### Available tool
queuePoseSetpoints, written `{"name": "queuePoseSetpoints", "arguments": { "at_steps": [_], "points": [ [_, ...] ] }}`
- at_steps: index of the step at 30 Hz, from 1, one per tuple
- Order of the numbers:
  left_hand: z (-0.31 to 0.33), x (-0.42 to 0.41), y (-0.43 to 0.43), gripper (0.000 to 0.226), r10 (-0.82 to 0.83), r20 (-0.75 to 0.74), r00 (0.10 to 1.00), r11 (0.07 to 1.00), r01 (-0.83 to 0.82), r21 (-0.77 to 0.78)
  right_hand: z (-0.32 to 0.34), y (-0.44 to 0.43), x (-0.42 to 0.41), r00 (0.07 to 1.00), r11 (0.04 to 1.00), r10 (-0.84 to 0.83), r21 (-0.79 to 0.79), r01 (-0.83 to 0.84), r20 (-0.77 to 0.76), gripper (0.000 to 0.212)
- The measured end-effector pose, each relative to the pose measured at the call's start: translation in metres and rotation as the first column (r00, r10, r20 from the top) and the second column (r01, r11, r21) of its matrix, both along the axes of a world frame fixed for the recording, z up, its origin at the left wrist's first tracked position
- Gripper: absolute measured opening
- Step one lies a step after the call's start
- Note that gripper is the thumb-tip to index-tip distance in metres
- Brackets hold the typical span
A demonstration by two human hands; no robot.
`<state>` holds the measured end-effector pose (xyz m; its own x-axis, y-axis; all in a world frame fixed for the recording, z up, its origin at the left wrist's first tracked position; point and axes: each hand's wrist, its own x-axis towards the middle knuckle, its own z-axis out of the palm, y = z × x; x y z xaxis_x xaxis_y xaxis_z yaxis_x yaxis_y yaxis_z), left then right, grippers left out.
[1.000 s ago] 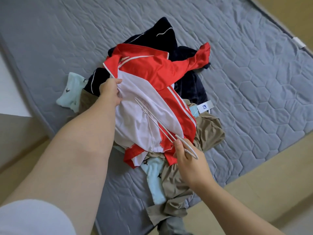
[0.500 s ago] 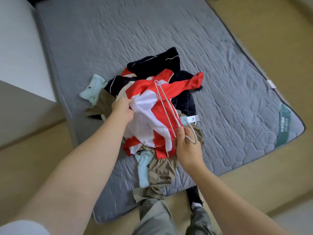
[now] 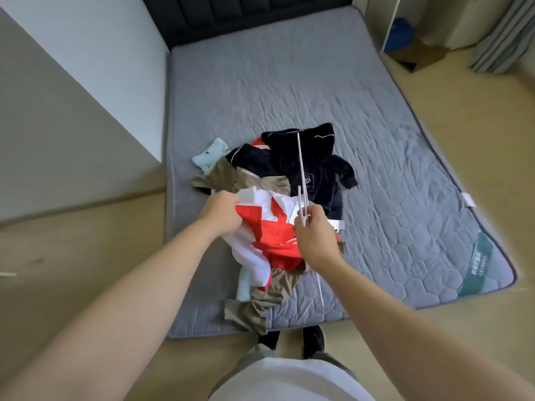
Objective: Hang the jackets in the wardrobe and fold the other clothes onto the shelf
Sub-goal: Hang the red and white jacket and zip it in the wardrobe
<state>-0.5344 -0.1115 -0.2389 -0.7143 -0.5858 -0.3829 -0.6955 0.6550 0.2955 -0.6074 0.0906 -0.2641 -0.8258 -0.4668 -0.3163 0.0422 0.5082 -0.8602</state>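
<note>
A pile of clothes lies near the foot of a grey mattress (image 3: 289, 82). My left hand (image 3: 221, 214) grips the red and white jacket (image 3: 269, 230), lifted off the pile toward me. My right hand (image 3: 315, 235) holds a thin white hanger (image 3: 301, 166) by its middle, upright and edge-on, just right of the jacket. Behind lies a dark navy jacket (image 3: 307, 160). Khaki trousers (image 3: 260, 302) hang over the mattress edge, and a pale mint garment (image 3: 210, 154) sticks out at the pile's left.
A white wall corner (image 3: 86, 96) stands close on the left. The dark headboard (image 3: 246, 15) is at the far end. An open white cabinet (image 3: 405, 33) and grey curtains (image 3: 503, 33) are at the far right. Beige floor surrounds the bed; my feet are at its foot.
I have stood back and the view has widened. My left hand pulled the red and white jacket off the pile toward me. The hanger swung upright in my right hand.
</note>
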Motion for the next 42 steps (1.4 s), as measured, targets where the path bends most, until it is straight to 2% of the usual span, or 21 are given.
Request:
{"name": "queuePoseSetpoints", "arguments": {
  "at_steps": [2,4,6,10,13,15,18,20,24,26,28,29,32,33,37,39,40,42],
  "points": [
    [0.027,0.015,-0.002,0.012,-0.001,-0.093,0.996,0.999,-0.004,-0.054,0.01,-0.004,0.009,1.0,1.0,0.022,-0.014,-0.022,-0.009,0.009],
    [0.053,0.032,-0.009,0.038,0.034,-0.204,0.978,0.992,-0.057,-0.109,0.022,-0.012,0.017,0.998,0.998,0.057,-0.029,-0.058,-0.02,0.005],
    [0.082,0.049,-0.015,0.055,0.064,-0.307,0.95,0.982,-0.115,-0.151,0.037,-0.023,0.027,0.995,0.995,0.092,-0.036,-0.093,-0.035,0.014],
    [0.133,0.083,-0.024,0.057,0.062,-0.477,0.877,0.963,-0.178,-0.203,0.069,-0.049,0.051,0.976,0.969,0.204,-0.126,-0.213,-0.081,0.019],
    [0.166,0.105,-0.03,0.054,0.04,-0.599,0.799,0.955,-0.208,-0.214,0.089,-0.076,0.08,0.933,0.925,0.328,-0.15,-0.349,-0.151,0.04],
    [0.184,0.119,-0.031,0.053,0.03,-0.663,0.748,0.96,-0.206,-0.188,0.096,-0.095,0.1,0.906,0.932,0.328,-0.065,-0.357,-0.27,0.053],
    [0.202,0.137,-0.032,0.043,0.052,-0.734,0.677,0.978,-0.182,-0.099,0.103,-0.112,0.121,0.859,0.971,0.237,0.138,-0.195,-0.454,0.068],
    [0.209,0.149,-0.036,0.047,0.072,-0.751,0.656,0.985,-0.166,-0.05,0.107,-0.116,0.123,0.872,0.973,0.226,0.144,-0.18,-0.435,0.06],
    [0.223,0.172,-0.055,0.054,0.199,-0.801,0.564,0.974,-0.203,0.098,0.112,-0.122,0.114,0.925,0.96,0.277,0.042,-0.276,-0.261,0.027],
    [0.228,0.185,-0.069,0.059,0.239,-0.811,0.534,0.958,-0.264,0.108,0.118,-0.125,0.11,0.929,0.966,0.253,0.014,-0.259,-0.271,0.018],
    [0.229,0.197,-0.084,0.055,0.284,-0.808,0.517,0.936,-0.331,0.117,0.128,-0.129,0.106,0.921,0.966,0.242,-0.014,-0.258,-0.306,0.012],
    [0.227,0.202,-0.091,0.053,0.314,-0.802,0.509,0.924,-0.357,0.136,0.133,-0.132,0.105,0.912,0.963,0.248,-0.023,-0.27,-0.326,0.011],
    [0.217,0.213,-0.107,0.073,0.382,-0.779,0.497,0.904,-0.376,0.203,0.148,-0.138,0.101,0.889,0.953,0.263,-0.044,-0.301,-0.376,0.011],
    [0.213,0.215,-0.11,0.072,0.402,-0.77,0.495,0.897,-0.383,0.222,0.153,-0.139,0.1,0.885,0.95,0.263,-0.057,-0.307,-0.384,0.012],
    [0.192,0.217,-0.119,0.041,0.464,-0.737,0.493,0.859,-0.453,0.238,0.175,-0.143,0.098,0.897,0.945,0.243,-0.12,-0.305,-0.37,0.023],
    [0.182,0.215,-0.124,0.04,0.481,-0.722,0.497,0.842,-0.49,0.223,0.187,-0.145,0.099,0.913,0.93,0.258,-0.174,-0.323,-0.316,0.028],
    [0.178,0.212,-0.125,0.042,0.491,-0.706,0.51,0.831,-0.517,0.204,0.193,-0.147,0.1,0.918,0.917,0.282,-0.202,-0.343,-0.278,0.03],
    [0.171,0.206,-0.124,0.044,0.49,-0.627,0.606,0.826,-0.553,0.111,0.205,-0.152,0.106,0.923,0.889,0.335,-0.261,-0.376,-0.191,0.03]
  ]
}}
